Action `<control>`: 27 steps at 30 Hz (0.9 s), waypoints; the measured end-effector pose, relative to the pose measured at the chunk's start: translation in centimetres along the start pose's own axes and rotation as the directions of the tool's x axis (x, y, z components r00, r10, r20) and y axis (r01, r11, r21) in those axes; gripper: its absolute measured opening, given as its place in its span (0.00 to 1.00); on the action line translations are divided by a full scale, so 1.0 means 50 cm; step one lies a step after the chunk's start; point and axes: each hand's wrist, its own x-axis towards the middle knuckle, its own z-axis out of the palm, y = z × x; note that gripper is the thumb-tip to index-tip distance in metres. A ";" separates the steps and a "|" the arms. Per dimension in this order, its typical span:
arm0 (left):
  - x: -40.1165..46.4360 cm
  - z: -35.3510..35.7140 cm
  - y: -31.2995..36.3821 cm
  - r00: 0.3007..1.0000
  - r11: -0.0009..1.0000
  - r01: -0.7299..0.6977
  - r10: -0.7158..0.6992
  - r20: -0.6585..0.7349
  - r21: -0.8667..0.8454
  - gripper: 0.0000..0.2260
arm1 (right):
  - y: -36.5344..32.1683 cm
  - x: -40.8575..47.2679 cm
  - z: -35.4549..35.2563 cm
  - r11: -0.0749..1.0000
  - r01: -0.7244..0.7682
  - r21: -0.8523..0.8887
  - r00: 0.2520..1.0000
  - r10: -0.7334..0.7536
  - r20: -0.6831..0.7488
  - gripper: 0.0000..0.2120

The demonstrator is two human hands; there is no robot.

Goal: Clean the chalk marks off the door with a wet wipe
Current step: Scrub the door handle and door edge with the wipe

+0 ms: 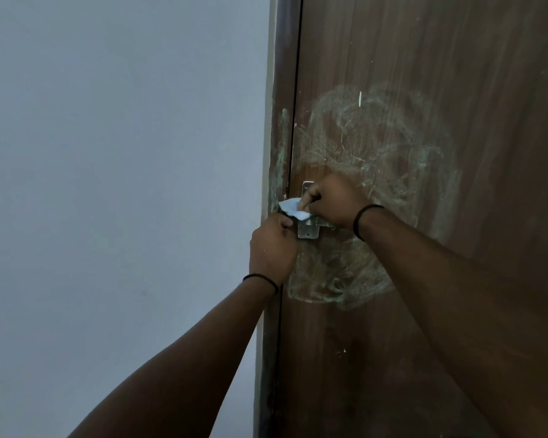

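A brown wooden door [440, 327] fills the right half of the view. Pale, smeared chalk marks [377, 137] cover it around the metal handle plate [307, 230] and run below it. A small white wet wipe [293, 210] is held in front of the plate, pinched between both hands. My right hand [332, 202] grips its right edge from above. My left hand [272, 248] holds its lower left edge. The door handle itself is mostly hidden behind my right hand.
The door frame [279, 147] carries greenish chalk smudges beside the latch. A plain light grey wall [124, 184] takes up the left half of the view.
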 end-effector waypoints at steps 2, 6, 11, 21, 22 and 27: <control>0.000 -0.001 -0.005 0.999 1.000 -0.004 0.005 0.032 -0.031 0.08 | 0.009 0.003 -0.005 0.999 -0.039 0.035 0.999 0.040 -0.003 0.06; 0.006 -0.017 -0.021 0.998 1.000 0.009 -0.007 0.060 -0.026 0.09 | -0.008 0.018 -0.005 0.987 -0.036 -0.157 0.999 0.038 0.009 0.06; 0.000 -0.034 -0.022 0.997 1.000 -0.009 0.010 0.080 -0.011 0.10 | -0.027 0.031 -0.027 0.979 -0.063 -0.194 0.989 0.087 0.118 0.05; -0.017 -0.034 -0.012 0.999 0.999 -0.019 0.018 0.029 0.041 0.10 | -0.030 0.004 -0.018 0.994 -0.055 -0.096 0.997 0.060 0.056 0.02; -0.017 -0.036 -0.012 1.000 0.999 -0.022 0.021 0.017 0.048 0.10 | -0.032 0.004 -0.012 0.995 -0.042 -0.094 0.998 0.046 0.046 0.02; -0.012 -0.053 -0.008 1.000 0.998 -0.021 0.022 -0.016 0.056 0.11 | 0.012 0.006 -0.001 0.988 -0.118 -0.095 0.991 0.112 -0.068 0.05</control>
